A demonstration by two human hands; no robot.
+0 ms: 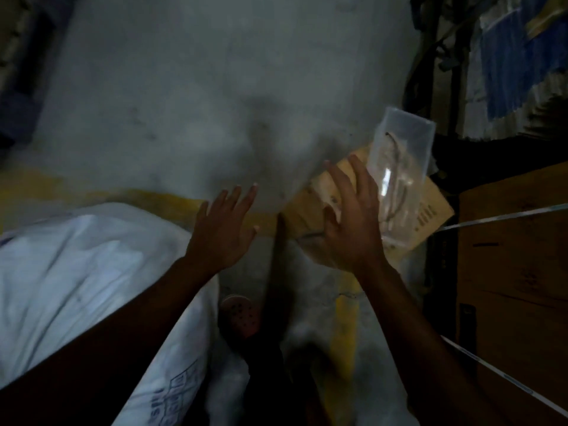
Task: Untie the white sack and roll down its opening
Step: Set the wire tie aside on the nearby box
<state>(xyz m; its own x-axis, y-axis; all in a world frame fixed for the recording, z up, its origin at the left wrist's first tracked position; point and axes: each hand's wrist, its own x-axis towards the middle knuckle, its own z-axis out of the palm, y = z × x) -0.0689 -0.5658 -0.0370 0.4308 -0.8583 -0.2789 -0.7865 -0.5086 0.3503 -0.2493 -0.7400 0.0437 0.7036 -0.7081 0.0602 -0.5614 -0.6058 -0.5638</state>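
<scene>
No legible text; sack (92,272) print blurred

white sack (76,272): woven-looking plastic cloth, creased, faint sheen, blue print low down
floor (184,103): concrete, grey, matt, scuffed and stained
floor line (153,196): yellow paint, worn and patchy
clear box (399,155): transparent plastic, glossy, smooth
flat carton piece (430,216): brown cardboard, matt, dark print
big cartons (516,272): brown cardboard, matt
strapping (507,215): pale plastic band, slightly shiny
shoe (239,315): pink, matt, perforated, likely foam rubber
</scene>
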